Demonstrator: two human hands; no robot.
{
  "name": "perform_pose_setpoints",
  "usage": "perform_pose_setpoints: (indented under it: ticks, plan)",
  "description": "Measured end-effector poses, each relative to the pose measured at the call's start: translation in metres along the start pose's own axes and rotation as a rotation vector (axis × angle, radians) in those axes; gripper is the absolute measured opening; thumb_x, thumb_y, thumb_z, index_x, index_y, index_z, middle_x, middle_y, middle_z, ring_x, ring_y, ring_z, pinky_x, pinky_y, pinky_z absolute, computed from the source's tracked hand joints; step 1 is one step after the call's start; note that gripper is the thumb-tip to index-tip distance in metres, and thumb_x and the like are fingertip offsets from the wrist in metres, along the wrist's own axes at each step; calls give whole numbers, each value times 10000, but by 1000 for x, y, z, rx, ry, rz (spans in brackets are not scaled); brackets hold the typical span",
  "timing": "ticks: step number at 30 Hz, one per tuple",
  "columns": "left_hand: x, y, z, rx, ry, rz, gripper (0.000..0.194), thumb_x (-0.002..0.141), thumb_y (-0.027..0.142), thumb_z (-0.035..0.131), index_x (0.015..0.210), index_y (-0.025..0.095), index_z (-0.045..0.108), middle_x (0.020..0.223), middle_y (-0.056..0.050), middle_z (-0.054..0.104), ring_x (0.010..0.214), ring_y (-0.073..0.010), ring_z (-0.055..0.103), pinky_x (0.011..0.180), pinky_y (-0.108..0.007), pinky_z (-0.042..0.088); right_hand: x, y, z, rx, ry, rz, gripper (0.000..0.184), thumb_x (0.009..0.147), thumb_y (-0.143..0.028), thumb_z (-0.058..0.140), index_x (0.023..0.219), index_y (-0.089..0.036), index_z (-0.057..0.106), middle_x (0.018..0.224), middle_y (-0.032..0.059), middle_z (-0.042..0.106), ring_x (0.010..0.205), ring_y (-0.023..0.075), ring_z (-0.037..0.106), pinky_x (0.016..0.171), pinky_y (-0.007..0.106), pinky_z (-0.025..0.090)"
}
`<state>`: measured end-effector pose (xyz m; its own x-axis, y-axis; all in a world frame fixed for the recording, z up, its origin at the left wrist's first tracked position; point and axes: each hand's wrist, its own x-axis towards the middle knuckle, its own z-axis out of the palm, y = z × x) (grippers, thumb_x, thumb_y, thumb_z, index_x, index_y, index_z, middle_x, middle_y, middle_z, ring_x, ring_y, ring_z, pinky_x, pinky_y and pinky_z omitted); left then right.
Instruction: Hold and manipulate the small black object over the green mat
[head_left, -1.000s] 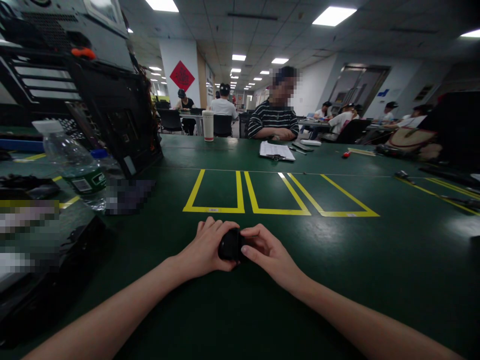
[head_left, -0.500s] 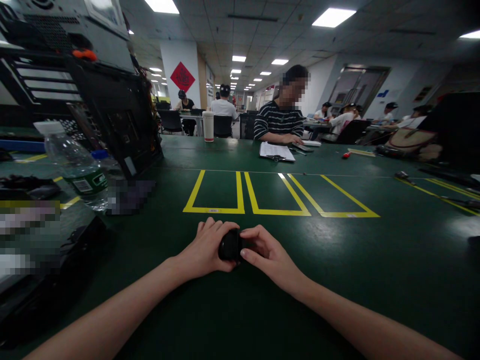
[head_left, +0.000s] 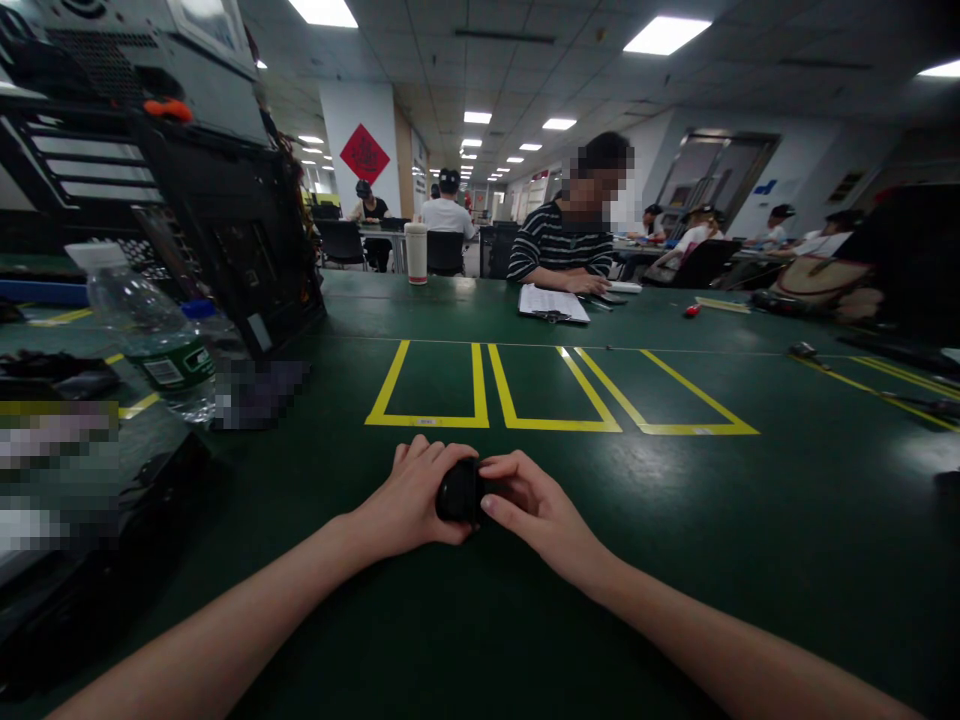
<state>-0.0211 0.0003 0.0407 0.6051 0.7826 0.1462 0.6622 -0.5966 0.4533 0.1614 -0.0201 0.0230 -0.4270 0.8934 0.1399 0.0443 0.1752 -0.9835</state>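
A small rounded black object (head_left: pixel 456 492) is at the green table's near middle; its exact kind I cannot make out. My left hand (head_left: pixel 409 497) is closed around its left side, thumb on the near side and fingers over the far side. From the right, my right hand (head_left: pixel 541 515) has its thumb and index fingertips at the object's right edge, the other fingers curled behind. Part of the object is covered by my fingers. Just beyond my hands, yellow tape frames (head_left: pixel 427 421) mark the green table (head_left: pixel 675 540).
At left stand a clear water bottle (head_left: pixel 169 355) and an open black computer case (head_left: pixel 255 230). Dark items (head_left: pixel 142 510) lie near my left forearm. Across the table a person in a striped top (head_left: pixel 562 250) sits by a clipboard (head_left: pixel 553 302). A pale cup (head_left: pixel 416 252) stands farther back.
My hands and the black object hold almost the same position. Across the table, the person in the striped top has shifted their head slightly right and moved a hand.
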Motion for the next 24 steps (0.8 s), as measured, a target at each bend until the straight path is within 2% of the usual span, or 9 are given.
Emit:
perform_pose_setpoints:
  ticks: [2, 4, 8, 11, 16, 20, 24]
  plan:
    - [0, -1, 1, 7, 2, 0, 550, 632, 339, 623, 1116, 241, 381, 1057, -40, 485, 864, -227, 402, 750, -360, 312, 2, 2, 0, 16, 33, 12, 178, 767, -238, 524, 939, -216, 480, 1002, 15, 512, 963, 156, 526, 849, 329, 434]
    - [1, -1, 1, 15, 10, -4, 555, 626, 337, 626, 1115, 239, 381, 1055, -42, 487, 864, -230, 399, 746, -361, 312, 2, 3, -1, 16, 47, 47, 251, 761, -239, 532, 1000, -218, 457, 1025, 26, 515, 980, 161, 519, 870, 343, 421]
    - [1, -1, 0, -1, 3, -6, 554, 630, 337, 623, 1117, 247, 377, 1052, -38, 489, 861, -228, 402, 744, -360, 315, 1, 1, -2, -10, -12, 92, 292, 772, -250, 519, 1052, -220, 442, 1050, 36, 513, 989, 164, 514, 874, 357, 422]
    - [0, -1, 0, 4, 6, -8, 549, 630, 325, 623, 1116, 248, 380, 1048, -37, 487, 863, -227, 405, 744, -361, 315, -1, 0, -2, -33, -41, 50, 273, 758, -234, 541, 1015, -230, 449, 1022, 22, 519, 956, 163, 531, 830, 349, 449]
    - [0, 0, 0, 5, 2, -8, 551, 626, 337, 628, 1112, 247, 385, 1060, -36, 484, 866, -226, 404, 751, -363, 314, 0, 2, 0, -28, 50, -13, 182, 758, -209, 536, 931, -221, 481, 998, 10, 509, 957, 153, 530, 844, 324, 442]
    - [0, 0, 0, -14, -3, -10, 554, 632, 342, 625, 1120, 253, 378, 1063, -34, 482, 869, -224, 405, 756, -363, 315, 1, -1, -1, -18, 57, 90, 309, 744, -227, 555, 1028, -217, 433, 1026, 24, 521, 973, 159, 530, 866, 340, 436]
    - [0, 0, 0, -15, 2, -13, 563, 629, 345, 631, 1123, 258, 377, 1057, -36, 485, 871, -227, 406, 756, -365, 317, -1, -3, -2, -16, 81, 115, 252, 752, -249, 542, 987, -194, 473, 987, 31, 556, 943, 162, 548, 857, 349, 446]
